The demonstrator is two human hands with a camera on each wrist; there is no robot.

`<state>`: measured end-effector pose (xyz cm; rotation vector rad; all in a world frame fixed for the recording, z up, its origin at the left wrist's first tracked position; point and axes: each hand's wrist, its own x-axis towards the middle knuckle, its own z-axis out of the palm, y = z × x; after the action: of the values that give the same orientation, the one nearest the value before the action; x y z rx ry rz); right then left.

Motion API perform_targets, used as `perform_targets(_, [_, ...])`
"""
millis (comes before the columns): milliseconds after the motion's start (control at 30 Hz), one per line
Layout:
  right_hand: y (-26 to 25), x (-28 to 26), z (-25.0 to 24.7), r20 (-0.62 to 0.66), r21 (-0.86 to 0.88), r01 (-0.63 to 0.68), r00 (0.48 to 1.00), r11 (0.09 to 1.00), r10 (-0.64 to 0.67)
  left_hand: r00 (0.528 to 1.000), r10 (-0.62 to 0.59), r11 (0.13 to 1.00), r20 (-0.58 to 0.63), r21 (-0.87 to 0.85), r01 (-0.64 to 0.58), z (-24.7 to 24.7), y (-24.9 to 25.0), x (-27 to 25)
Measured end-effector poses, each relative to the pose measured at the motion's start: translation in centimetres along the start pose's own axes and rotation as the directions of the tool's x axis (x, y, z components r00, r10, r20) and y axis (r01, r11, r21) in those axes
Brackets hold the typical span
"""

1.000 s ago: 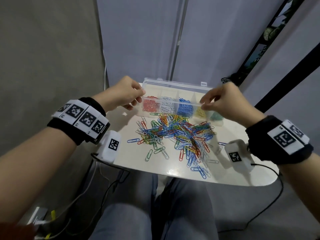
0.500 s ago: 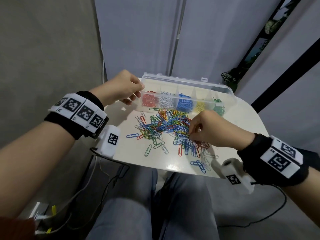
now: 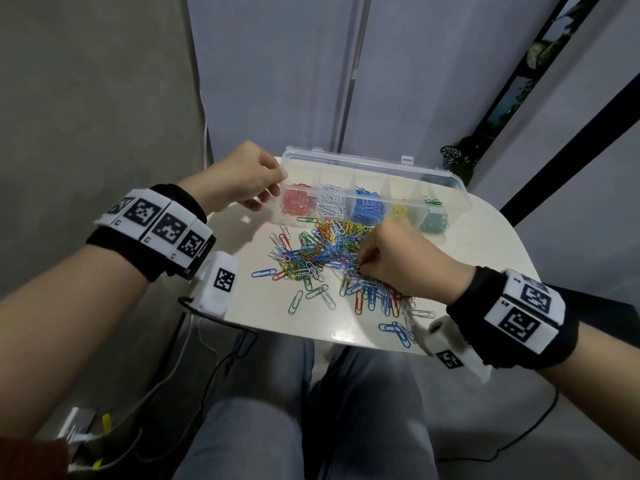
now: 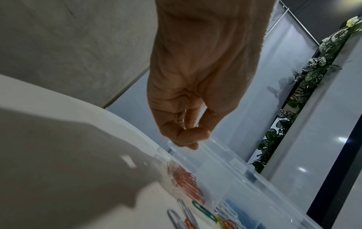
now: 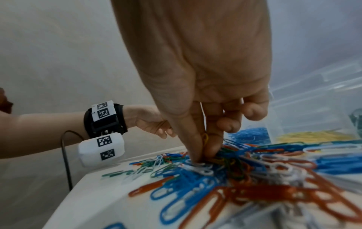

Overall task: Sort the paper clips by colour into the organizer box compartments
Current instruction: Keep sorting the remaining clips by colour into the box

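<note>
Since a second ago, the right hand has been brought from the organizer box down onto the loose pile of paper clips, just in front of the box; the left hand has stayed at the box's left end. In the right wrist view, a yellow clip is pinched between thumb and forefinger, with the fingertips pressed into the pile. Whether that clip is already free of the others cannot be told. The left hand's fingers are curled on the box's left corner rim, so the box is judged to be steadied.

The work is judged to be partly done. Five compartments in the box's front row are seen to be filled, one colour each: from the left end, red clips, white clips, blue clips, yellow clips and green clips. The red, white and blue heaps look fuller than the yellow and green. A few green clips also lie just behind the green compartment.

A large mixed pile is left on the table in front of the box, with strays scattered toward the near edge. Its clips are tangled and too many to be counted; all five colours are present in it.
</note>
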<state>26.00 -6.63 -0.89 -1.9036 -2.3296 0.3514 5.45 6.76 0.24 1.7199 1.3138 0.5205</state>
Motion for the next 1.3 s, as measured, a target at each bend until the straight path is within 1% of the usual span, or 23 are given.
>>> perform_targets(67, [0.3,0.2,-0.2,0.010,0.016,-0.006,1.000,1.000,0.006,1.000,0.000,1.000,-0.001,-0.002,0.000,0.0,0.0,0.0])
perform_targets(133, [0.7,0.4,-0.7,0.034,0.127,-0.058,0.998,0.990,0.054,1.000,-0.001,1.000,-0.001,-0.001,0.001,0.0,0.0,-0.1])
perform_targets(200, [1.1,0.6,-1.4,0.023,0.277,-0.137,0.990,0.951,0.136,1.000,0.000,1.000,0.000,0.004,0.000,0.0,0.0,-0.1])
perform_targets(267, [1.6,0.7,-2.2,0.000,0.438,-0.218,0.970,0.872,0.243,1.000,0.002,1.000,0.001,0.003,-0.002,0.0,0.1,-0.1])
perform_targets(300, [1.9,0.7,-2.5,-0.003,0.519,-0.239,0.960,0.821,0.281,1.000,0.002,1.000,0.002,0.002,-0.002,0.0,0.1,0.0])
perform_targets(367, [2.3,0.7,-3.3,0.021,0.660,-0.246,0.950,0.709,0.310,1.000,0.001,1.000,0.005,0.000,-0.001,0.0,0.1,0.0])
perform_targets(433, [2.7,0.8,-4.0,0.048,0.743,-0.253,0.944,0.619,0.327,1.000,0.001,1.000,0.005,0.000,-0.001,0.0,0.1,0.0])
perform_targets(500, [3.1,1.0,-4.7,0.032,0.786,-0.247,0.932,0.567,0.362,1.000,0.001,1.000,0.003,0.000,-0.001,0.0,0.2,-0.1])
perform_targets(533, [3.3,1.2,-5.1,-0.003,0.790,-0.231,0.924,0.568,0.381,1.000,0.001,1.000,0.003,0.001,-0.001,0.0,0.2,-0.1])
perform_targets(567, [3.5,1.3,-5.5,-0.056,0.779,-0.209,0.916,0.591,0.397,1.000,0.000,1.000,0.004,0.002,0.000,-0.1,0.2,-0.1])
perform_targets(667, [4.3,2.1,-6.7,-0.249,0.667,-0.157,0.874,0.728,0.417,1.000,-0.002,1.000,0.007,0.005,0.002,-0.1,0.2,-0.1])
perform_targets(733, [5.0,2.8,-7.2,-0.365,0.556,-0.165,0.832,0.815,0.418,1.000,-0.001,1.000,0.004,0.010,0.001,-0.1,0.2,-0.1])
perform_targets(800, [5.5,3.5,-7.4,-0.431,0.453,-0.206,0.801,0.867,0.415,1.000,0.003,1.000,0.004,0.012,-0.003,-0.1,0.2,-0.1])
perform_targets(867, [5.7,4.0,-7.3,-0.411,0.406,-0.249,0.810,0.879,0.419,1.000,0.004,1.000,0.006,0.014,-0.004,-0.1,0.2,-0.2])
perform_targets(933, [5.9,4.3,-7.0,-0.353,0.405,-0.283,0.829,0.869,0.435,1.000,0.004,1.000,0.005,0.014,-0.004,-0.1,0.2,-0.2])
perform_targets(967, [6.0,4.3,-6.9,-0.337,0.410,-0.296,0.830,0.863,0.445,1.000,0.004,1.000,0.006,0.012,-0.004,-0.1,0.2,-0.2])
perform_targets(1067, [5.9,3.7,-6.7,-0.358,0.398,-0.279,0.829,0.874,0.429,1.000,0.003,1.000,0.007,0.010,-0.003,-0.1,0.1,-0.1])
perform_targets(1100, [5.8,3.3,-6.6,-0.354,0.374,-0.263,0.846,0.889,0.399,1.000,0.004,1.000,0.007,0.011,-0.004,-0.1,0.1,-0.1])
perform_targets(1167, [5.3,2.2,-6.4,-0.288,0.314,-0.223,0.904,0.923,0.316,1.000,0.005,1.000,0.008,0.015,-0.005,-0.1,0.1,0.0])
perform_targets(1233, [4.8,1.1,-5.9,-0.166,0.247,-0.174,0.962,0.953,0.219,1.000,0.003,1.000,0.007,0.017,-0.004,-0.1,0.1,0.0])
perform_targets(1300, [4.6,0.4,-5.3,-0.055,0.180,-0.147,0.986,0.972,0.160,1.000,0.006,1.000,0.006,0.017,-0.006,-0.1,0.1,0.0])
